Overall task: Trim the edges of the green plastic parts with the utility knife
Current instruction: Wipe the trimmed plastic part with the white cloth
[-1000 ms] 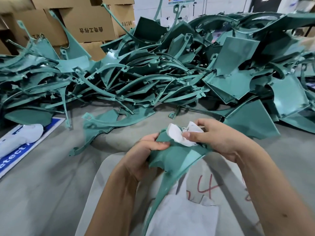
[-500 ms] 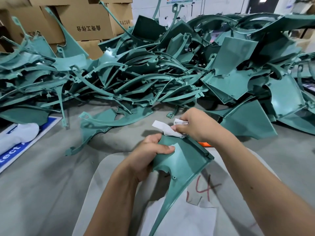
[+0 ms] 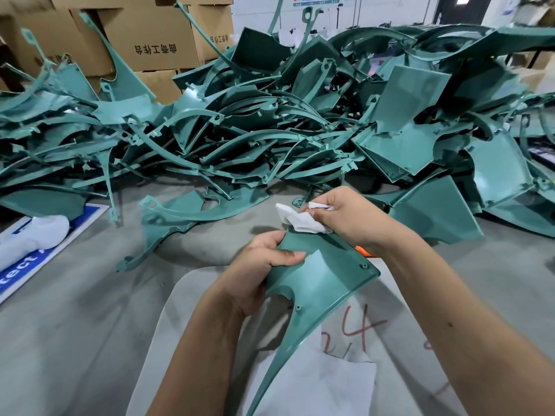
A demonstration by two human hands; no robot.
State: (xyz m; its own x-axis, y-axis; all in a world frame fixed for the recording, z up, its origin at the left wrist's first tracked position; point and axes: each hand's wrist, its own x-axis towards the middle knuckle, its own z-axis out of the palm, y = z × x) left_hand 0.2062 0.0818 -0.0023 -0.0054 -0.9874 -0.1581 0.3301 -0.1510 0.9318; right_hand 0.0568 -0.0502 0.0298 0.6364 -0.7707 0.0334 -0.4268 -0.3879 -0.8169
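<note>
At frame centre, the left hand point(image 3: 258, 271) grips a green plastic part point(image 3: 318, 280). The right hand point(image 3: 345, 217) pinches a white cloth point(image 3: 300, 219) against its upper edge.

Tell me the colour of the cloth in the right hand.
White cloth, pinched in the right hand; head view.

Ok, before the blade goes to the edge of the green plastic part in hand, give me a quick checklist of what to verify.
1. Curved green plastic part held firmly: ok, left hand grips its upper edge.
2. Right hand free for the knife: not ok, it pinches a crumpled white cloth.
3. Utility knife located: cannot tell; only an orange object peeks from under the right wrist.
4. Blade state: cannot tell.
5. Left thumb off the cutting edge: not ok, it lies across the part's face near the top.
</note>
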